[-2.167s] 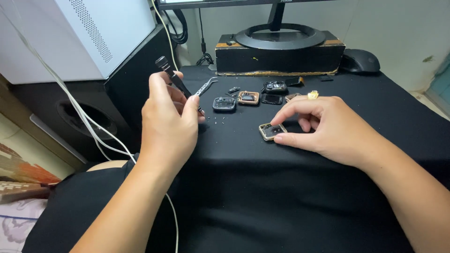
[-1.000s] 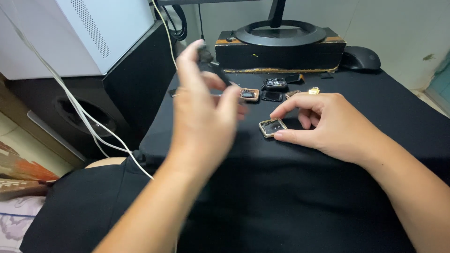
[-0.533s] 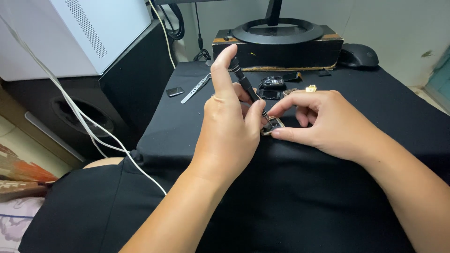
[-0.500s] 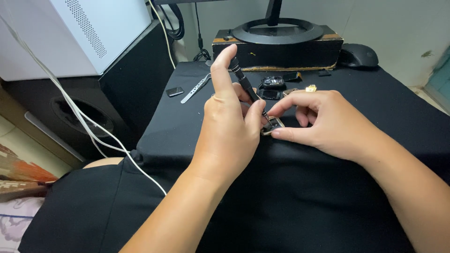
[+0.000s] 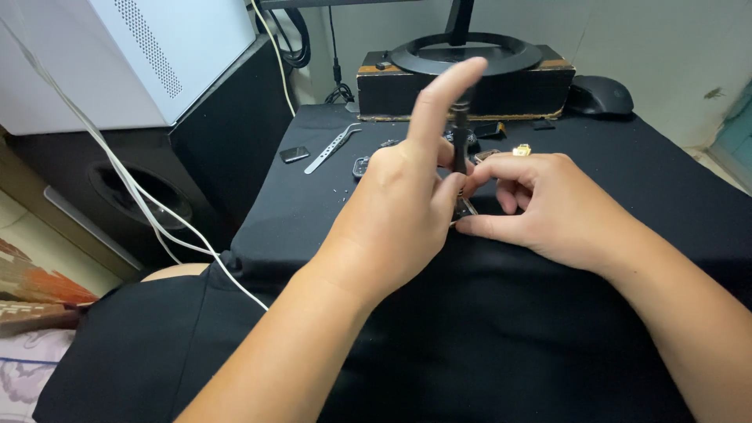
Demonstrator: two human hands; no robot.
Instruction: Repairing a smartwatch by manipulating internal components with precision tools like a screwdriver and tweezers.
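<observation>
My left hand (image 5: 395, 215) grips a dark slim screwdriver (image 5: 460, 125) held nearly upright, index finger raised on its top, tip down on a small square watch-like case (image 5: 465, 208). My right hand (image 5: 548, 205) pinches that case against the black cloth (image 5: 627, 157) with thumb and fingers. The case is mostly hidden behind both hands. Other small watch parts (image 5: 362, 165) lie just beyond my left hand.
Metal tweezers (image 5: 330, 147) and a small dark flat piece (image 5: 294, 154) lie at the cloth's far left. A monitor stand on a dark wooden box (image 5: 470, 74) and a black mouse (image 5: 599, 94) sit at the back. White computer case (image 5: 157, 55) and cables stand left.
My left hand carried the screwdriver from the far left over to the case, and it now stands more upright on the case. My right hand stayed on the case.
</observation>
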